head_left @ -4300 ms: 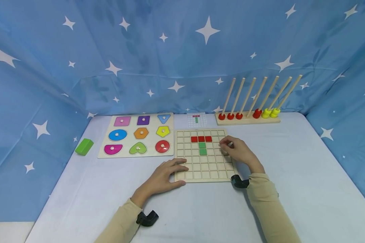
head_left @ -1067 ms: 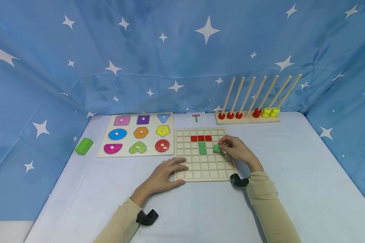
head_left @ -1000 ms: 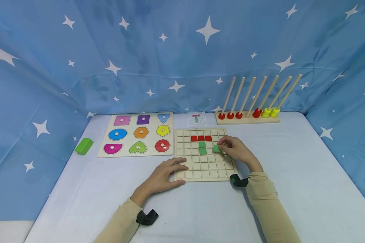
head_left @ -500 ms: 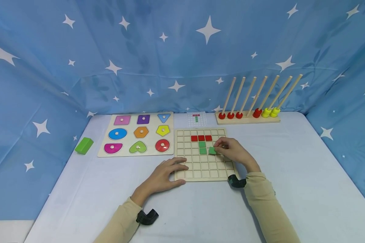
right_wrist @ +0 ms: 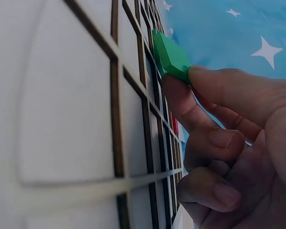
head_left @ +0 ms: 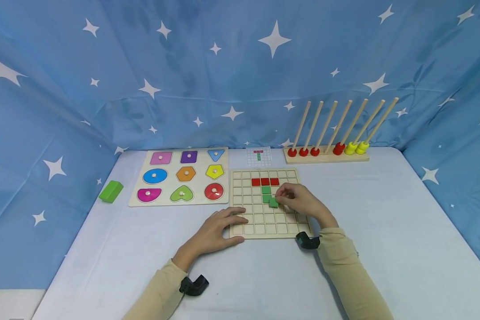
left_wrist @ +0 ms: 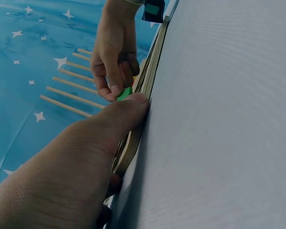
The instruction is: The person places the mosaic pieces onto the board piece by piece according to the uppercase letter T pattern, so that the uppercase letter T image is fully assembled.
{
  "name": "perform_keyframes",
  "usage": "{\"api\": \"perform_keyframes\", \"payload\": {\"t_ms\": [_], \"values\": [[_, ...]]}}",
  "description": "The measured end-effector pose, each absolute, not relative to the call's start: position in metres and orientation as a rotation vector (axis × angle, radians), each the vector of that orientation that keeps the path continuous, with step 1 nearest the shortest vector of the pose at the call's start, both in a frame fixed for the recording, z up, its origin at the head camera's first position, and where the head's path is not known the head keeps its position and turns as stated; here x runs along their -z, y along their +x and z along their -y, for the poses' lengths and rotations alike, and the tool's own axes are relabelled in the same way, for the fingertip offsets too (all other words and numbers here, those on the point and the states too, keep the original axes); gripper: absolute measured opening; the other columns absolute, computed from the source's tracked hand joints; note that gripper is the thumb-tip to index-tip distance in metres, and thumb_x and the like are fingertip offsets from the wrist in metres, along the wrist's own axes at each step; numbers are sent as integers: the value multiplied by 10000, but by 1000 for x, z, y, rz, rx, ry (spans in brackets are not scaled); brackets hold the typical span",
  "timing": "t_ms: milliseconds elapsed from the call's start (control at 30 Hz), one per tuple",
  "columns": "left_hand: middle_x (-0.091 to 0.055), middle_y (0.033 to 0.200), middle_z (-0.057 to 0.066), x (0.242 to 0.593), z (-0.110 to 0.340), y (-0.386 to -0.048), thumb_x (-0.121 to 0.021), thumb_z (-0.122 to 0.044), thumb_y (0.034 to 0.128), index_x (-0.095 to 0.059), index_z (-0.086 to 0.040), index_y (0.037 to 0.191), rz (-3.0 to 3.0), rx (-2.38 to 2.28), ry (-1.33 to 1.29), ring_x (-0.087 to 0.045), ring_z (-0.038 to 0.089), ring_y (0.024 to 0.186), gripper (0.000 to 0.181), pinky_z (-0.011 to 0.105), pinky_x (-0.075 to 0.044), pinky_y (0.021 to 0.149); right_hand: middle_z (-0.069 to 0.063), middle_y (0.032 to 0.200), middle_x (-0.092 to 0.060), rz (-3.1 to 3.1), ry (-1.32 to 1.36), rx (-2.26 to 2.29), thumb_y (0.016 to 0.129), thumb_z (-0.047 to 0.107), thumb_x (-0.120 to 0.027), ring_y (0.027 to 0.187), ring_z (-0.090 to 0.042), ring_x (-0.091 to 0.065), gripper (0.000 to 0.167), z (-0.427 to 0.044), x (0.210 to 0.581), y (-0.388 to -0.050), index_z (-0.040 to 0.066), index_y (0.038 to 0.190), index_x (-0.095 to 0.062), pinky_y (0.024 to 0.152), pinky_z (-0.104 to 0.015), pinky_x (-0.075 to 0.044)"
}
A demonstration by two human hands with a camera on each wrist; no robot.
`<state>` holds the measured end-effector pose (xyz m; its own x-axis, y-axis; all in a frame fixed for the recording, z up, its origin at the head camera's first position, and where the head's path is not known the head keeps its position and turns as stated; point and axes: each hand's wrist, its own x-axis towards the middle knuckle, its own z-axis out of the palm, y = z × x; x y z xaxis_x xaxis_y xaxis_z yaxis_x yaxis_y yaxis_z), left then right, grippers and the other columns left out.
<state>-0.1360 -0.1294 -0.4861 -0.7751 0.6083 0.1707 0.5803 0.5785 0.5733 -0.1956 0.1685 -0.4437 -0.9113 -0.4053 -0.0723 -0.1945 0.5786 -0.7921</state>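
Observation:
My right hand (head_left: 300, 200) pinches a green square tile (right_wrist: 171, 57) between thumb and index finger, tilted and just above the wooden grid board (head_left: 264, 229). In the head view this tile (head_left: 273, 202) overlaps the lower right of the nearer of two green tiles (head_left: 266, 190) set in the grid. Those two stand in a column below a row of three red tiles (head_left: 265, 182). My left hand (head_left: 216, 233) rests at the board's near left corner, fingers spread over its edge, the thumb at the front edge.
Behind the board lies a small pattern card (head_left: 258, 157) with a red and green T. A shape puzzle (head_left: 172, 178) is to the left, a green block (head_left: 111, 191) farther left. A peg stand (head_left: 326, 158) with red and yellow beads stands at the back right.
My right hand has brought the green tile from the board's right side leftward and slightly nearer, toward the green column. My left hand has stayed in place.

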Motion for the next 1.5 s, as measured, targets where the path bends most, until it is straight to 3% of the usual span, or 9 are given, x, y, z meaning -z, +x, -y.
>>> {"api": "perform_keyframes", "payload": {"t_ms": [667, 1500], "values": [[-442, 1427, -120, 485, 129, -136, -692, -461, 819, -601, -329, 1231, -2740, -977, 1035, -439, 115, 1291, 442, 426, -392, 1024, -16, 851, -621, -2603, -633, 1116, 897, 153, -634, 673, -130, -487, 64, -156, 440, -191, 108, 942, -634, 624, -236, -420], [-445, 1426, -121, 485, 129, -136, -707, -437, 813, -602, -326, 1232, -2734, -977, 1040, -437, 118, 1297, 446, 431, -386, 1036, 1, 825, -622, -2558, -610, 1107, 920, 158, -597, 733, -125, -548, 41, -151, 442, -188, 121, 937, -599, 679, -272, -455]]}}
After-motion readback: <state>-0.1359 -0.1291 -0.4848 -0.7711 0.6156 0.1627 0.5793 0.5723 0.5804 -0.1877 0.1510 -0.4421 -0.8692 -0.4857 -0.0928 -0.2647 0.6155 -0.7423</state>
